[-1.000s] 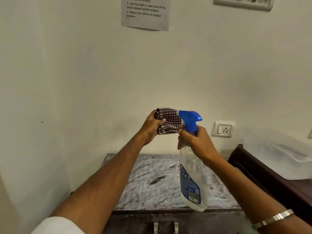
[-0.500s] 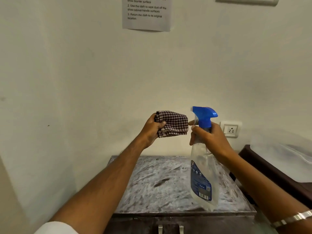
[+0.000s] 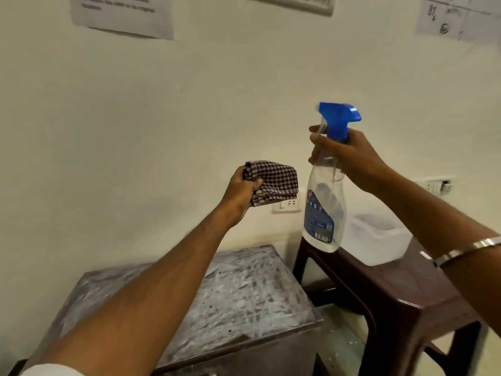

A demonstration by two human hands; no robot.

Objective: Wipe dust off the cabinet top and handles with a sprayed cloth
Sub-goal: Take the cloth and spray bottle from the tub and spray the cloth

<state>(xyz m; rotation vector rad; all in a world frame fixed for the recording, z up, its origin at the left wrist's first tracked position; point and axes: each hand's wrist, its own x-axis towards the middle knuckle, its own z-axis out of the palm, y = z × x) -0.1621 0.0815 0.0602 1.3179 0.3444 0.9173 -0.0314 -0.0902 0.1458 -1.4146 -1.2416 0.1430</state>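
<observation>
My left hand [image 3: 240, 192] grips a folded checked cloth [image 3: 273, 180], held up in front of the wall above the cabinet. My right hand [image 3: 349, 156] holds a clear spray bottle [image 3: 324, 210] by its neck, fingers around the trigger under the blue spray head [image 3: 339, 116]. The nozzle points left toward the cloth, with a gap between them. Below my arms lies the dusty grey cabinet top [image 3: 244, 297], streaked with white. The cabinet handles are out of sight.
A dark brown stool [image 3: 406, 302] stands right of the cabinet with a clear plastic box [image 3: 376, 240] on it. Wall sockets [image 3: 287, 204] sit behind the cloth, and another socket [image 3: 437, 185] farther right. Paper notices [image 3: 122, 14] hang on the wall above.
My right hand has carried the bottle up and to the right, away from the cloth. My view has swung right, bringing the stool and box into sight.
</observation>
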